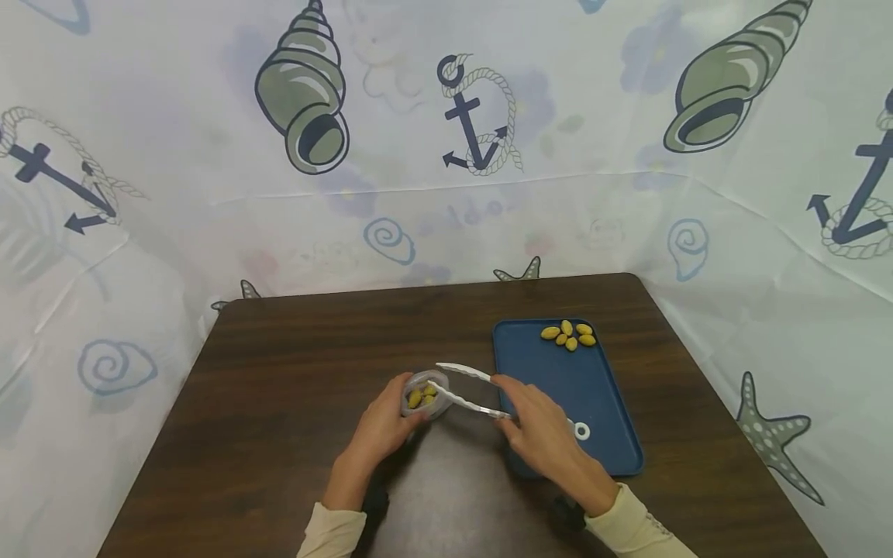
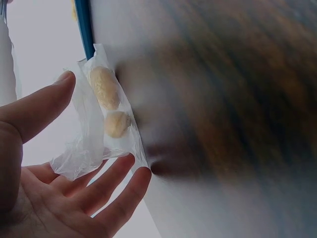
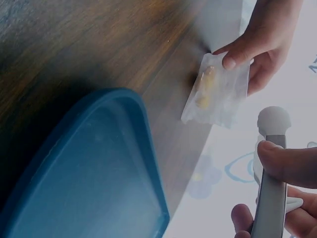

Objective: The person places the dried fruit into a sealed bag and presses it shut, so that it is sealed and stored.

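My left hand (image 1: pixel 386 419) holds a small clear plastic bag (image 2: pixel 89 134) upright on the table, thumb on one side and fingers on the other. Inside the bag lie a few yellow, oval, nut-like pieces (image 1: pixel 415 398), tan through the plastic in the left wrist view. My right hand (image 1: pixel 540 425) grips a pair of tongs (image 1: pixel 463 401) with metal arms and white tips. Those tips are spread apart with nothing between them, the nearer one overlapping the bag's mouth in the head view. A white ring (image 1: pixel 582 431) on the tongs' end shows behind the hand.
A blue rectangular tray (image 1: pixel 530 364) lies to the right, partly under my right hand. Several more yellow oval pieces (image 1: pixel 567 335) are grouped at its far right corner. The dark wooden table (image 1: pixel 314 349) ends before a patterned cloth backdrop (image 1: pixel 418 194).
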Demonstrator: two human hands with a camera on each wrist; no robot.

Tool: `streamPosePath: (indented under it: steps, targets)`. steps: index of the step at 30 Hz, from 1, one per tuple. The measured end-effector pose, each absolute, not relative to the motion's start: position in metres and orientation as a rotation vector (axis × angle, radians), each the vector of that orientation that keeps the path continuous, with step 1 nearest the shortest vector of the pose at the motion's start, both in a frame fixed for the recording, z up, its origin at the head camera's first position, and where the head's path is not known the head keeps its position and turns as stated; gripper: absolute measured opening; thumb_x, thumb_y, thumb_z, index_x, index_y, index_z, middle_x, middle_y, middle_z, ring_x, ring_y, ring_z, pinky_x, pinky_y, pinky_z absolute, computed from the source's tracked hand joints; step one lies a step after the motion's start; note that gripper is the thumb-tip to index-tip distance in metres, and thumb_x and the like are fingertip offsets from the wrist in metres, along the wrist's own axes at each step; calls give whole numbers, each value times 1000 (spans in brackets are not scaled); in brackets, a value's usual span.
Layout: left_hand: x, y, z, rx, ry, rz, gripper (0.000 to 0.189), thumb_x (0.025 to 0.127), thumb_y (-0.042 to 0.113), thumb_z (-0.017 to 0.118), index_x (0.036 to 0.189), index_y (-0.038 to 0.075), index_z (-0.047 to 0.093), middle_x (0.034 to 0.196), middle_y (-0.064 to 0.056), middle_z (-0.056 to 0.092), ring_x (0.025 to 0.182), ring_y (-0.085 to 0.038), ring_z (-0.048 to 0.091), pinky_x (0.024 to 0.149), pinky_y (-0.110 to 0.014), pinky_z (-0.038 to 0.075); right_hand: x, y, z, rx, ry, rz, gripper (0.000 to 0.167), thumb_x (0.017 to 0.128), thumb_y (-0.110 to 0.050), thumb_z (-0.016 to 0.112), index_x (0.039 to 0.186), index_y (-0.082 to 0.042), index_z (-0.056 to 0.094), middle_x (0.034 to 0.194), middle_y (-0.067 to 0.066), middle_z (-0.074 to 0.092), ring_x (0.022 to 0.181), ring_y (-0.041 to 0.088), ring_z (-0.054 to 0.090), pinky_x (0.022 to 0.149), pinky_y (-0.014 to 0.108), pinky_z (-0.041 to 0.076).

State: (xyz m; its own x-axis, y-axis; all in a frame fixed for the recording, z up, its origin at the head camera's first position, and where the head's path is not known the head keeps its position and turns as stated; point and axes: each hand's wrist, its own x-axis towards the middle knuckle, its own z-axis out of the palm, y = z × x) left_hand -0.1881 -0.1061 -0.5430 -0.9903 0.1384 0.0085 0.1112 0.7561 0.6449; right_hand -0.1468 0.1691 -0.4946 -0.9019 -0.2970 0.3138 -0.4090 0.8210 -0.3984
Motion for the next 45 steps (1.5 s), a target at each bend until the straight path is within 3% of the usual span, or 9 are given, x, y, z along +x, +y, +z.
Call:
streamPosePath:
  steps: [8, 18, 24, 31, 45]
  targets:
    - [-181, -108, -546, 161, 2902, 1082, 73, 88, 22, 83, 149, 7, 47, 140, -16, 62, 121, -35, 64, 99, -55, 50, -149, 174, -498, 486, -2810, 704, 68, 82, -17, 88, 143, -19, 58, 119, -2, 72, 88, 10, 59, 73, 33, 48]
    - [-177, -113, -551, 151, 2893, 1095, 73, 88, 23, 83, 149, 6, 47, 141, -17, 61, 121, -36, 64, 99, -57, 50, -154, 179, -502, 403, -2849, 723, 66, 85, -17, 85, 145, -20, 56, 120, -2, 72, 84, 12, 54, 71, 34, 44]
    - [-179, -114, -551, 133, 2888, 1102, 74, 89, 24, 82, 151, 7, 45, 142, -16, 60, 121, -34, 63, 100, -55, 50, -160, 183, -504, 365, -2833, 731, 67, 85, -16, 85, 145, -19, 56, 131, 2, 70, 92, 18, 61, 75, 39, 50]
    - [-182, -112, -550, 125, 2883, 1110, 75, 90, 25, 81, 152, 8, 44, 143, -16, 60, 122, -34, 63, 100, -55, 49, -165, 193, -504, 266, -2850, 723, 67, 86, -18, 84, 145, -17, 55, 125, 5, 70, 94, 22, 63, 74, 44, 51]
    - [-190, -112, -548, 158, 2852, 1079, 77, 92, 28, 79, 156, 10, 41, 149, -14, 56, 123, -32, 61, 101, -55, 49, -165, 206, -508, 63, -2885, 780, 67, 90, -18, 80, 149, -15, 50, 136, 14, 67, 114, 34, 65, 87, 56, 53]
